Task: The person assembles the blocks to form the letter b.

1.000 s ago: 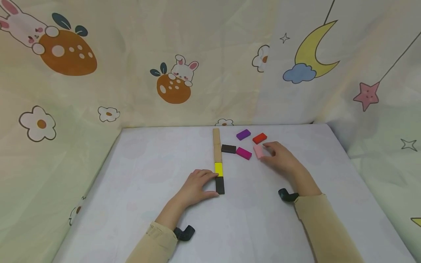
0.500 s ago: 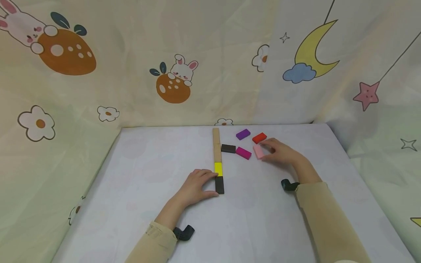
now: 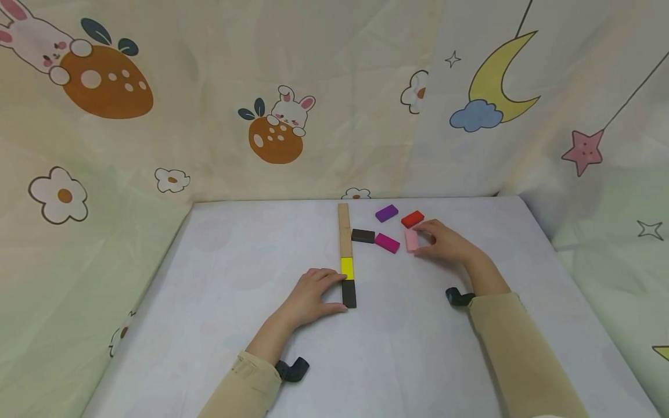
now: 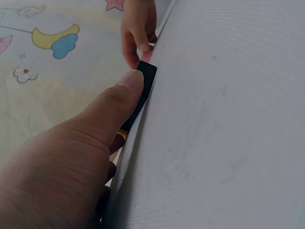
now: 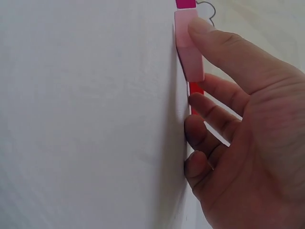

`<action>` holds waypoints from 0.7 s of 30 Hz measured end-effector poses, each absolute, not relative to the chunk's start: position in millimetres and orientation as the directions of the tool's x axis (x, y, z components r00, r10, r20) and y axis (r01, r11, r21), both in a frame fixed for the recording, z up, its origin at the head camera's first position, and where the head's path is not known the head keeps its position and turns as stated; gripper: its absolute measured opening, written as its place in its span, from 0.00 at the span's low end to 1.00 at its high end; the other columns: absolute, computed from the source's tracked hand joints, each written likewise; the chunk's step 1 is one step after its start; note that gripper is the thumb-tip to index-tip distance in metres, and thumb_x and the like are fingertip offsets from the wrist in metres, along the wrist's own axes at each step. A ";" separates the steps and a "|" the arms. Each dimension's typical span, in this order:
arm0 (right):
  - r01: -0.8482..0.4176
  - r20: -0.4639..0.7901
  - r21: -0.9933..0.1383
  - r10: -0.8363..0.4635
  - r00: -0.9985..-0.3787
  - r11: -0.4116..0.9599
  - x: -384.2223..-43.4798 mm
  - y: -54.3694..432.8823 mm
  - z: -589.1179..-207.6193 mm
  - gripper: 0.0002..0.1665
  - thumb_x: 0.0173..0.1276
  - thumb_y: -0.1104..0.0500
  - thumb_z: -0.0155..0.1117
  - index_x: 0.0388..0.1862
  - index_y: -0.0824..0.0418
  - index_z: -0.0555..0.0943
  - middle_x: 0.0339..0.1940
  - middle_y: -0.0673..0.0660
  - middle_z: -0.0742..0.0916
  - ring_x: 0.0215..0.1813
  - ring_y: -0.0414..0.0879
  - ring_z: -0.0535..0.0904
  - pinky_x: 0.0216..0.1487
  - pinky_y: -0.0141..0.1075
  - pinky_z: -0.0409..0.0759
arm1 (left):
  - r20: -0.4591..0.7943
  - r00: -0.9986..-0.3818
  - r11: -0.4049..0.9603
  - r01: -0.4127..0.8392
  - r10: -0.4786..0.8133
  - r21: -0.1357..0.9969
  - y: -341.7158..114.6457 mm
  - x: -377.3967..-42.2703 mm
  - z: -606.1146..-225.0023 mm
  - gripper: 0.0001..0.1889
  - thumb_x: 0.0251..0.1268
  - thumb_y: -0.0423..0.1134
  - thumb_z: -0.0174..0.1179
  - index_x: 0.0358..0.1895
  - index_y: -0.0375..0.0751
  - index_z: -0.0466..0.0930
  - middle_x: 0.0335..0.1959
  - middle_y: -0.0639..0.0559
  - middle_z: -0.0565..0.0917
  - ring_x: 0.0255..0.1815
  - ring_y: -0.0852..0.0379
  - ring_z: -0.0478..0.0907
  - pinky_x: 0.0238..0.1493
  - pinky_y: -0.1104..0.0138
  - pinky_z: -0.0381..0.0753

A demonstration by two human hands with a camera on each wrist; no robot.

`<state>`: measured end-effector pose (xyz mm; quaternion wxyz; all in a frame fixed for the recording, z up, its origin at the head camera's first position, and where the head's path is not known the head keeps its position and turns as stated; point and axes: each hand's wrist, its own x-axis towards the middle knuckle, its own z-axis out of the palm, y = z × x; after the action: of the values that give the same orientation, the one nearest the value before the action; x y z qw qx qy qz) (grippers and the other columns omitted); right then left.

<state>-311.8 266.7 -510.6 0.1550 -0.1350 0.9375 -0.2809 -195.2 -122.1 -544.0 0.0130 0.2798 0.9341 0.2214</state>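
A straight row of blocks runs away from me: a black block (image 3: 349,294) nearest, a yellow block (image 3: 347,268), then wooden-coloured blocks (image 3: 345,232). My left hand (image 3: 311,298) holds the black block from the left, thumb at its near end and index fingertip by its join with the yellow one. In the left wrist view the thumb lies against the black block (image 4: 143,86). My right hand (image 3: 446,241) pinches a pink block (image 3: 412,240) between thumb and index finger. The right wrist view shows the thumb on the pink block (image 5: 188,43), other fingers loosely curled.
Beside the row lie a second black block (image 3: 363,235), touching it, and a magenta block (image 3: 387,243). Farther back are a purple block (image 3: 387,213) and a red block (image 3: 413,219). A patterned curtain (image 3: 313,46) stands behind the white table (image 3: 219,261).
The pink block has turned from slanted to nearly in line with the row and shifted slightly right under my right hand. My left hand and the row stay put.
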 end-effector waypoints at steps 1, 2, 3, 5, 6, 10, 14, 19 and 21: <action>-0.170 -0.211 -0.568 -0.342 -0.916 0.805 -311.0 266.6 -511.3 0.42 0.61 0.44 0.72 0.72 0.51 0.67 0.69 0.59 0.69 0.57 0.55 0.70 0.58 0.52 0.79 | 0.100 -0.843 0.745 0.518 0.529 0.421 -122.1 -195.2 -544.0 0.37 0.55 0.67 0.65 0.69 0.60 0.71 0.64 0.58 0.76 0.65 0.53 0.69 0.71 0.55 0.67; -0.168 -0.210 -0.570 -0.341 -0.916 0.804 -310.4 266.6 -512.1 0.43 0.61 0.44 0.72 0.73 0.50 0.66 0.70 0.59 0.68 0.58 0.55 0.70 0.59 0.53 0.78 | 0.098 -0.843 0.746 0.516 0.528 0.421 -122.1 -195.2 -544.1 0.37 0.55 0.67 0.65 0.69 0.60 0.71 0.64 0.58 0.76 0.65 0.53 0.69 0.71 0.55 0.67; -0.166 -0.210 -0.571 -0.339 -0.917 0.804 -309.8 266.5 -512.7 0.44 0.61 0.44 0.72 0.73 0.49 0.65 0.70 0.59 0.68 0.59 0.56 0.69 0.60 0.54 0.78 | 0.098 -0.844 0.745 0.516 0.528 0.423 -122.1 -195.2 -543.9 0.37 0.55 0.67 0.65 0.69 0.60 0.71 0.64 0.58 0.76 0.66 0.53 0.69 0.71 0.55 0.67; -0.162 -0.209 -0.581 -0.339 -0.917 0.798 -309.2 266.9 -514.1 0.46 0.61 0.44 0.72 0.74 0.48 0.63 0.72 0.58 0.68 0.62 0.56 0.69 0.62 0.56 0.77 | 0.095 -0.845 0.747 0.512 0.526 0.424 -121.9 -195.2 -543.5 0.37 0.55 0.67 0.66 0.68 0.60 0.72 0.64 0.58 0.76 0.66 0.53 0.69 0.71 0.55 0.66; -0.164 -0.207 -0.586 -0.343 -0.916 0.793 -309.1 267.1 -514.9 0.46 0.61 0.44 0.72 0.75 0.48 0.63 0.72 0.58 0.67 0.64 0.57 0.68 0.63 0.57 0.77 | 0.095 -0.846 0.748 0.512 0.525 0.422 -121.9 -195.2 -543.5 0.37 0.54 0.66 0.66 0.68 0.60 0.72 0.64 0.58 0.76 0.66 0.53 0.69 0.71 0.55 0.66; -0.167 -0.200 -0.599 -0.348 -0.916 0.783 -309.3 268.9 -517.6 0.45 0.61 0.45 0.72 0.75 0.47 0.63 0.73 0.57 0.68 0.67 0.56 0.67 0.65 0.57 0.75 | 0.093 -0.847 0.753 0.511 0.523 0.415 -122.1 -195.7 -543.8 0.38 0.54 0.66 0.67 0.68 0.59 0.72 0.64 0.58 0.76 0.66 0.53 0.69 0.72 0.55 0.66; -0.184 -0.184 -0.601 -0.360 -0.915 0.777 -309.2 268.2 -518.3 0.41 0.63 0.47 0.71 0.73 0.48 0.66 0.72 0.57 0.70 0.67 0.56 0.68 0.66 0.57 0.74 | 0.092 -0.846 0.754 0.512 0.525 0.411 -122.3 -196.6 -545.2 0.37 0.55 0.66 0.66 0.69 0.60 0.71 0.64 0.58 0.76 0.66 0.54 0.69 0.71 0.55 0.66; -0.199 -0.172 -0.599 -0.368 -0.914 0.775 -307.6 267.8 -517.2 0.39 0.64 0.48 0.70 0.72 0.49 0.67 0.70 0.57 0.71 0.67 0.57 0.69 0.66 0.58 0.74 | 0.086 -0.847 0.755 0.510 0.525 0.411 -121.9 -196.6 -545.6 0.37 0.55 0.67 0.66 0.69 0.60 0.71 0.64 0.58 0.76 0.66 0.54 0.68 0.71 0.55 0.66; -0.195 -0.176 -0.594 -0.363 -0.915 0.780 -306.5 268.0 -516.7 0.39 0.63 0.48 0.71 0.71 0.49 0.68 0.70 0.57 0.71 0.67 0.58 0.69 0.66 0.58 0.73 | 0.087 -0.846 0.754 0.512 0.526 0.412 -121.7 -196.4 -545.5 0.37 0.55 0.67 0.66 0.69 0.60 0.71 0.64 0.59 0.76 0.66 0.54 0.69 0.71 0.55 0.66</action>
<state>-306.5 268.0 -516.7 0.1420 -0.1498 0.9328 -0.2955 -196.4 -121.7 -545.5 0.0173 0.2772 0.9363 0.2151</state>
